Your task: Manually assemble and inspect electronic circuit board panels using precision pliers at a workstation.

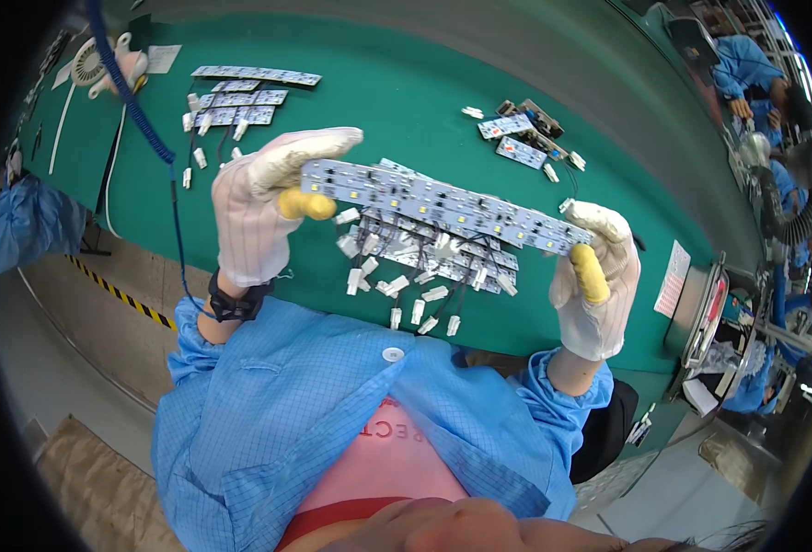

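There's the board (452, 207), lifted clear, your clock's centre, right end dipping! Your left hand (254, 198) pinches the nine o'clock end, your right hand (604, 285) the one at three. One in hand, I'd call it mid-handling; more boards sit in the pile (401, 248) at six, white plugs (418, 311) fanned below. Over at ten, a separate batch (245, 99); near two, small boards (521, 152). Which are done, which left? Can't tell. Writing: red letters across your pink shirt (360, 469), and a sheet (671, 279) at four, print too small to read.
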The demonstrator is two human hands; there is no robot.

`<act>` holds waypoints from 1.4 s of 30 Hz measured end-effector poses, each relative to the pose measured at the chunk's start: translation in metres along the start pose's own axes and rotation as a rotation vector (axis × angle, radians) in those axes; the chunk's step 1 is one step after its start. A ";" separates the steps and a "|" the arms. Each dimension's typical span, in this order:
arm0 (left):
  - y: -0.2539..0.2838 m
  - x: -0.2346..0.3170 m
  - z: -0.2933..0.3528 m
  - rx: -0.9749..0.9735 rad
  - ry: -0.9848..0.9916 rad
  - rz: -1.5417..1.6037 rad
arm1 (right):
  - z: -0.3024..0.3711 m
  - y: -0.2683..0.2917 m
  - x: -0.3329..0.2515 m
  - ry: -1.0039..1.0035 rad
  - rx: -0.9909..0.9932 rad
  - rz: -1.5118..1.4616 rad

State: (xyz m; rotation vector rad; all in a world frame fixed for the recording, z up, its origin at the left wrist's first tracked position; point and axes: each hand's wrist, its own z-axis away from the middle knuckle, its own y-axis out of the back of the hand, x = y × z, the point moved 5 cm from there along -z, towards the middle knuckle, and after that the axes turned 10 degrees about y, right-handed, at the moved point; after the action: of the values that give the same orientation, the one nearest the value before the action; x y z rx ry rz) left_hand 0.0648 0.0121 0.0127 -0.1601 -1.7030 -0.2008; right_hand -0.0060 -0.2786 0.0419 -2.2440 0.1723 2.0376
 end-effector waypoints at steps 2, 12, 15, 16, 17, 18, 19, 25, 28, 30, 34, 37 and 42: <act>0.002 0.000 0.002 0.042 0.001 -0.010 | -0.001 0.000 0.000 -0.017 -0.053 0.092; 0.007 -0.015 -0.003 0.083 0.119 -0.053 | -0.001 -0.014 -0.009 0.003 -0.070 0.006; 0.003 -0.006 -0.008 0.078 0.124 -0.196 | -0.004 -0.013 -0.013 0.045 -0.169 0.022; 0.004 -0.007 -0.008 0.078 0.164 -0.271 | -0.005 -0.014 -0.014 0.062 -0.180 0.034; 0.005 -0.009 -0.009 0.079 0.202 -0.346 | -0.006 -0.015 -0.015 0.079 -0.193 0.045; 0.005 -0.010 -0.009 0.085 0.185 -0.337 | -0.004 -0.012 -0.011 0.077 -0.198 0.062; 0.004 -0.011 -0.009 0.086 0.184 -0.339 | -0.004 -0.012 -0.011 0.079 -0.199 0.060; 0.008 -0.018 -0.004 0.048 0.082 0.044 | -0.004 -0.010 -0.010 -0.003 -0.084 0.020; 0.007 -0.010 -0.001 0.065 0.077 0.060 | -0.007 -0.010 -0.010 -0.019 -0.098 0.079; 0.004 -0.003 0.001 0.061 0.091 0.042 | -0.009 -0.007 -0.004 -0.001 -0.131 0.121; -0.003 0.006 0.003 0.054 0.028 0.131 | -0.011 -0.001 0.003 -0.014 -0.117 0.109; -0.008 0.015 0.003 0.012 -0.008 -0.016 | -0.012 0.005 0.013 0.050 -0.067 0.100; -0.010 0.032 0.010 0.029 -0.070 -0.141 | -0.018 0.002 0.016 -0.018 -0.094 0.053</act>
State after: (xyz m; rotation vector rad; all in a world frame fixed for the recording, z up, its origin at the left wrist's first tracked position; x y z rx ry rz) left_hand 0.0489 0.0043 0.0424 -0.0254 -1.7873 -0.2785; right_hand 0.0125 -0.2834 0.0281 -2.2987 0.1381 2.1347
